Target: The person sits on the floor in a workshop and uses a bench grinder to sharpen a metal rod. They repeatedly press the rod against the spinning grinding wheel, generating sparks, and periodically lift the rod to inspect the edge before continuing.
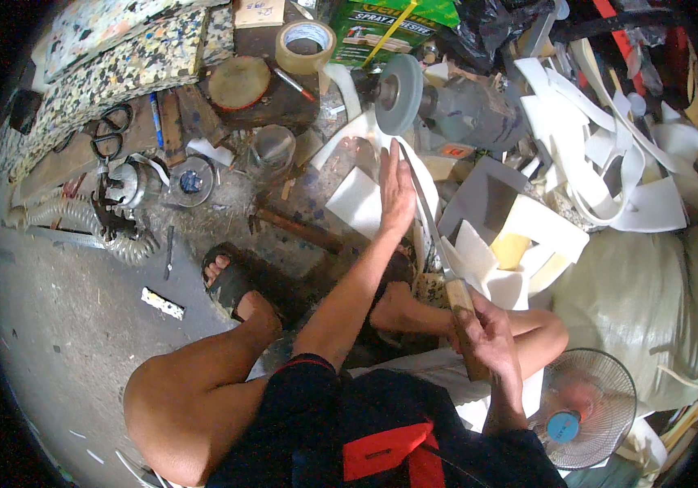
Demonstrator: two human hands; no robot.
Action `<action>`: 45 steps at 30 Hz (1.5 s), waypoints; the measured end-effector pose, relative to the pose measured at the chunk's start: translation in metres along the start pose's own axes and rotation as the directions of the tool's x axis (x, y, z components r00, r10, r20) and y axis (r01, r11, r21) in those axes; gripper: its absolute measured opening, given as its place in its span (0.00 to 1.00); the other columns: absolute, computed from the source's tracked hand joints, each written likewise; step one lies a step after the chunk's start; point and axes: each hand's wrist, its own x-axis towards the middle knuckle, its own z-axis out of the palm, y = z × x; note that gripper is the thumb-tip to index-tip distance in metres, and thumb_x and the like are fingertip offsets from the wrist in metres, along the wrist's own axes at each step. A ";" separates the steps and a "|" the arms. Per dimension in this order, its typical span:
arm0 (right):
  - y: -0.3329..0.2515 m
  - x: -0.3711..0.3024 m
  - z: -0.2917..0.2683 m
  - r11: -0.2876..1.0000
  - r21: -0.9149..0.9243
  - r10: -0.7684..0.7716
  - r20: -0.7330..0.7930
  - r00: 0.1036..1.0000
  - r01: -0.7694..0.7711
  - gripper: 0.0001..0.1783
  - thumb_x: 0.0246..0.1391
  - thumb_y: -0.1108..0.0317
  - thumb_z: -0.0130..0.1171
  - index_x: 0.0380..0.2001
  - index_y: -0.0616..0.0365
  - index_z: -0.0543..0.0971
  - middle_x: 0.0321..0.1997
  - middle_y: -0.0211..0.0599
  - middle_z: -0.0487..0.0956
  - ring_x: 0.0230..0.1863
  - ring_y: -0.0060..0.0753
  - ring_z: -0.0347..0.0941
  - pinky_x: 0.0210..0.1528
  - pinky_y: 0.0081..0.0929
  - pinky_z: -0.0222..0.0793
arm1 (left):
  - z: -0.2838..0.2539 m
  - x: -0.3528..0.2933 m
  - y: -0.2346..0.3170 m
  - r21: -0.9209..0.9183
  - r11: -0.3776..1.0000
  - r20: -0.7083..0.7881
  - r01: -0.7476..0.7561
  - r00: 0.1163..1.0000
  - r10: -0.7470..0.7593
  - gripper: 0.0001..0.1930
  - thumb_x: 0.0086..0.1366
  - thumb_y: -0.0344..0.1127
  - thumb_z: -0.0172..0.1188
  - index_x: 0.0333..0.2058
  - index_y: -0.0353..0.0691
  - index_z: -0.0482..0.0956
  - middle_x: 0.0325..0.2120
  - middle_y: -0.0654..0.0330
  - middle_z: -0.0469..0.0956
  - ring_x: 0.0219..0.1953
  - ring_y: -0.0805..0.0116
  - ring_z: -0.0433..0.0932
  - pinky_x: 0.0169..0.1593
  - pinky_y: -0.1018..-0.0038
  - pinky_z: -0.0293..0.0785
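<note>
A long thin knife blade (429, 203) slants up from its wooden handle (460, 299) toward a grey grinding wheel (399, 95). Closed around the handle is my right hand (491, 332), above my right knee. My left hand (399, 193) lies along the upper part of the blade with its fingers stretched out straight, their tips just below the wheel. Whether the blade's tip touches the wheel I cannot tell. The wheel sits on the shaft of a dusty grinder motor (479, 114). White foam strips (349, 134) lie under and beside the blade.
White foam offcuts (646, 203) pile up at the right, by a pale sack (634, 301) and a small fan (585, 407). A tape roll (305, 47), a glass jar (272, 148) and scissors (111, 130) lie far left. Speckled foam blocks (129, 89) stand behind.
</note>
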 end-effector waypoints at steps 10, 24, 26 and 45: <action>-0.052 0.106 0.023 0.993 0.110 0.034 0.115 0.993 -0.047 0.19 0.67 0.67 0.47 0.57 0.62 0.73 0.28 0.33 0.77 0.20 0.21 0.72 0.23 0.22 0.71 | -0.026 0.067 -0.015 0.036 0.998 -0.085 -0.057 0.995 0.060 0.29 0.74 0.45 0.33 0.68 0.37 0.58 0.69 0.40 0.53 0.72 0.43 0.48 0.73 0.60 0.43; -0.065 0.223 0.039 0.967 0.252 0.023 0.082 0.996 -0.043 0.17 0.66 0.66 0.47 0.52 0.66 0.73 0.29 0.37 0.77 0.19 0.24 0.73 0.21 0.24 0.72 | -0.026 0.122 -0.021 -0.065 0.992 0.041 0.110 0.993 -0.107 0.31 0.74 0.50 0.32 0.70 0.41 0.54 0.69 0.46 0.55 0.71 0.50 0.53 0.72 0.64 0.48; -0.068 0.224 0.040 0.963 0.265 0.017 0.091 0.996 -0.041 0.17 0.66 0.66 0.47 0.52 0.66 0.73 0.28 0.36 0.77 0.19 0.24 0.73 0.21 0.24 0.72 | -0.025 0.127 -0.024 -0.149 0.978 0.054 0.147 0.989 -0.141 0.31 0.74 0.51 0.32 0.70 0.41 0.54 0.69 0.47 0.56 0.71 0.51 0.54 0.72 0.65 0.49; -0.045 0.122 0.025 0.973 0.212 0.082 0.063 0.995 -0.093 0.21 0.68 0.67 0.46 0.62 0.57 0.71 0.29 0.34 0.76 0.21 0.21 0.71 0.23 0.21 0.72 | -0.025 0.109 -0.019 -0.028 0.986 0.111 0.167 0.980 -0.163 0.31 0.75 0.51 0.34 0.70 0.42 0.54 0.67 0.46 0.59 0.70 0.51 0.56 0.71 0.63 0.50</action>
